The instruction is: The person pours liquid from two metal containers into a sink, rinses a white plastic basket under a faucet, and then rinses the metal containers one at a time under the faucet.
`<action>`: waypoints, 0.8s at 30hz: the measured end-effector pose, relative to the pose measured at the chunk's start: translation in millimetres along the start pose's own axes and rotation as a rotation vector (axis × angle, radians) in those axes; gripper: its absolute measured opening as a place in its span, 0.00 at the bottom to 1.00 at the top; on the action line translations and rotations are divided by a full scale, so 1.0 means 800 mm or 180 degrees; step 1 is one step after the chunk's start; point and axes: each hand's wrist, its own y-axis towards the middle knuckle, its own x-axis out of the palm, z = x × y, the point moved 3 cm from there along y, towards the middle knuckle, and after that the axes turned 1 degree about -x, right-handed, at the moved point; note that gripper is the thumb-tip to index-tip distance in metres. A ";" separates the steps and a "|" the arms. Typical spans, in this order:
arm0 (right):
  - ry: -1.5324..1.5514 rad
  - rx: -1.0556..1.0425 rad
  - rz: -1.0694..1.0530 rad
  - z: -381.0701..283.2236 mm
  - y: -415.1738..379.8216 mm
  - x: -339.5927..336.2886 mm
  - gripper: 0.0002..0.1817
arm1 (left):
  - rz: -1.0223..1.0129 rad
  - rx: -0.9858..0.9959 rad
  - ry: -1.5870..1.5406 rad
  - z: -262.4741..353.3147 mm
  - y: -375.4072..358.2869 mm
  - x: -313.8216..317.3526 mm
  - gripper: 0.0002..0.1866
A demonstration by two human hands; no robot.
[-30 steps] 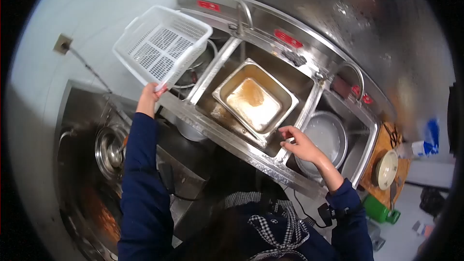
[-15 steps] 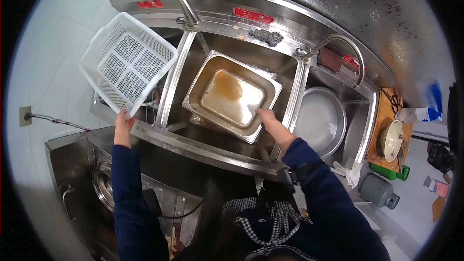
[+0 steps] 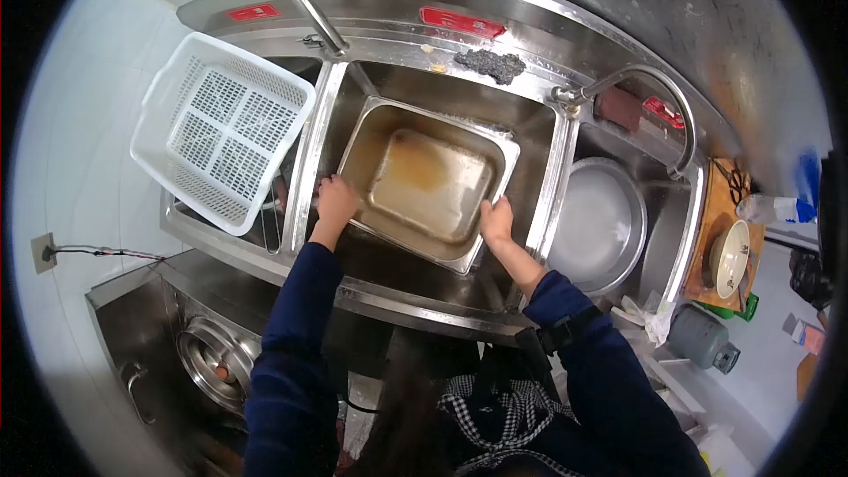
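Observation:
A rectangular steel pan sits tilted in the middle sink, with a little brownish liquid in its bottom. My left hand is at its left rim near the front corner, fingers curled over the edge. On the opposite side, my right hand grips the right rim, thumb on top. A white plastic basket rests over the left sink, apart from both hands.
In the right sink stands a round metal basin of cloudy water. Two curved faucets reach over the sinks. A dark scouring pad lies on the back ledge. At right, a patterned bowl and scissors lie on a wooden board.
My left hand has let go of the white basket and moved right to the pan's left rim. My right hand stays on the pan's right rim. The view has shifted slightly.

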 end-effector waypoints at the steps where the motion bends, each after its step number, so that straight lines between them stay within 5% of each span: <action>1: 0.0030 -0.0209 0.0078 -0.013 0.001 -0.006 0.13 | -0.0073 -0.0107 -0.0115 0.001 0.003 -0.002 0.28; 5: 0.0291 -0.0869 0.0113 -0.061 0.010 -0.023 0.09 | -0.0848 -0.0686 -0.0722 0.008 0.020 -0.013 0.26; 8: -0.0063 -0.0953 0.0163 -0.089 0.011 -0.038 0.07 | -0.0786 -0.1140 -0.0818 -0.039 0.045 0.050 0.23; 11: 0.0089 -0.1048 0.0109 -0.096 0.014 -0.053 0.07 | -0.0419 -0.1037 -0.1795 -0.053 0.025 0.061 0.21; 16: -0.0185 -0.1262 0.0498 -0.088 0.021 -0.073 0.09 | 0.0361 -0.0534 -0.0930 -0.032 -0.013 -0.023 0.13; 23: 0.0162 -0.1507 0.0498 -0.116 0.019 -0.116 0.14 | 0.0186 0.0089 -0.2397 -0.025 -0.041 -0.113 0.16; 24: 0.0229 -0.1156 0.0207 -0.123 0.010 -0.129 0.15 | 0.0347 -0.0011 -0.2517 -0.041 -0.046 -0.128 0.16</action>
